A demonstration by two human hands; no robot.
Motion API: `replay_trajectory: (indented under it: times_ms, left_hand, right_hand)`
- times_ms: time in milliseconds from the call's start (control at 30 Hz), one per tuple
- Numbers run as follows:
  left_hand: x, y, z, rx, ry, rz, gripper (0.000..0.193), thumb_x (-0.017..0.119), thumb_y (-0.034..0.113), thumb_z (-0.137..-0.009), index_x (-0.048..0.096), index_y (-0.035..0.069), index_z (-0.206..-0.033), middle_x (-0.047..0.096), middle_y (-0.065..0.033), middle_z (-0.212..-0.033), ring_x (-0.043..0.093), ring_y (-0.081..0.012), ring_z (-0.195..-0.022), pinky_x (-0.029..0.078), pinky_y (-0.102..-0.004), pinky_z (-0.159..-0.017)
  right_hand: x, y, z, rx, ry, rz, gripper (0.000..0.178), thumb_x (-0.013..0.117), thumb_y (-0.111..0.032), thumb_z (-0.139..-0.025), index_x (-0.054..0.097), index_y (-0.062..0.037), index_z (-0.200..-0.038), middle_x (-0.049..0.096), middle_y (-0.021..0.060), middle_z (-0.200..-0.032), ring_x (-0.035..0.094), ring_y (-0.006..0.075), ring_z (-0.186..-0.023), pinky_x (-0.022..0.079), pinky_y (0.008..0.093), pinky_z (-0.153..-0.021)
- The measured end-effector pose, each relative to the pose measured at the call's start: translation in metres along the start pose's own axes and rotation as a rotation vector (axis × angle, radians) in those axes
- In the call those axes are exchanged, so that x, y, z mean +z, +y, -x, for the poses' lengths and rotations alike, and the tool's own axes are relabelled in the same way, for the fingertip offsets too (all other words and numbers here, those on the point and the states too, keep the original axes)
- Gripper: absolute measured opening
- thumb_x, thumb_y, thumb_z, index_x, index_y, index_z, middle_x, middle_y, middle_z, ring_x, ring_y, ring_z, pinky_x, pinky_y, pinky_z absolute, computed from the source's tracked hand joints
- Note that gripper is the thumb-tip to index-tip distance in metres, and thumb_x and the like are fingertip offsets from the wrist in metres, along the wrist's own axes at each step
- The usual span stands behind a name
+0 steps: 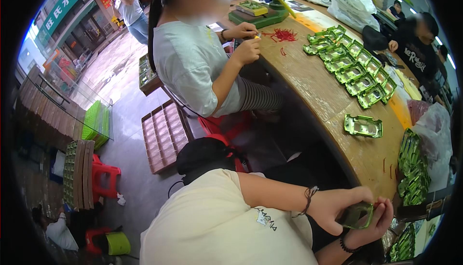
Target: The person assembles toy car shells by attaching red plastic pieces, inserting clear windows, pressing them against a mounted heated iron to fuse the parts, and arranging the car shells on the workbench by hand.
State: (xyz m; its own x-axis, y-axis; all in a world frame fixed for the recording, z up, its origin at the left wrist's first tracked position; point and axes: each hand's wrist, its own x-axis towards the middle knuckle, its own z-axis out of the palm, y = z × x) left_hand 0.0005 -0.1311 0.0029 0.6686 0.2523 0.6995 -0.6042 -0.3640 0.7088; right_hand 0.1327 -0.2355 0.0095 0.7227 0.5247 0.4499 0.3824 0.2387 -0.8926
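Note:
Low at the right, my left hand (333,208) and my right hand (365,233) are both closed on one green plastic shell (360,216). The left grips its near side, thumb along the upper edge, and the right fingers curl round the other side. It is held tilted, just off the table edge, and its middle looks dark and see-through. Nearest to the hands on the table lies a single shiny green shell (363,126), shaped like a toy car body with open cut-outs. Several more such shells (354,65) stand in rows farther along.
Along the wooden table (308,94) sits a co-worker (193,67), both hands on a small piece. Near them are red strips (281,35) and a green bench press (260,17). Green shells (412,168) pile at the right. A divided tray (165,137) and red stool (104,178) stand left.

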Motion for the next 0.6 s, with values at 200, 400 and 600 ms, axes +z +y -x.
replay_trajectory:
  times_ms: [200, 400, 600]
  left_hand:
    - [0.002, 0.005, 0.015, -0.320, -0.084, 0.143, 0.070, 0.072, 0.021, -0.070, 0.039, 0.003, -0.130, 0.057, -0.0119, -0.105, 0.059, -0.0255, -0.094, 0.050, -0.0328, -0.081]
    - [0.008, 0.000, 0.018, -0.361, -0.092, 0.170, 0.065, 0.077, 0.023, -0.074, 0.043, 0.004, -0.127, 0.060, -0.0119, -0.103, 0.062, -0.0248, -0.093, 0.051, -0.0331, -0.080]
    - [0.004, -0.002, 0.016, -0.376, -0.120, 0.134, 0.064, 0.078, 0.022, -0.074, 0.044, 0.005, -0.126, 0.060, -0.0113, -0.104, 0.061, -0.0228, -0.094, 0.051, -0.0318, -0.080]
  right_hand:
    - [-0.016, 0.012, 0.024, -0.049, 0.085, 0.154, 0.018, 0.052, -0.004, -0.100, 0.062, 0.0038, -0.112, 0.068, 0.0107, -0.106, 0.062, 0.0152, -0.089, 0.051, 0.0256, -0.080]
    - [-0.028, 0.010, 0.039, -0.157, -0.013, 0.290, 0.017, 0.052, 0.000, -0.099, 0.062, 0.0065, -0.111, 0.068, 0.0149, -0.109, 0.065, 0.0189, -0.093, 0.054, 0.0282, -0.082]
    - [-0.016, 0.004, 0.051, -0.114, 0.072, 0.295, 0.018, 0.050, -0.001, -0.100, 0.060, 0.0085, -0.111, 0.067, 0.0188, -0.114, 0.065, 0.0243, -0.100, 0.055, 0.0334, -0.089]
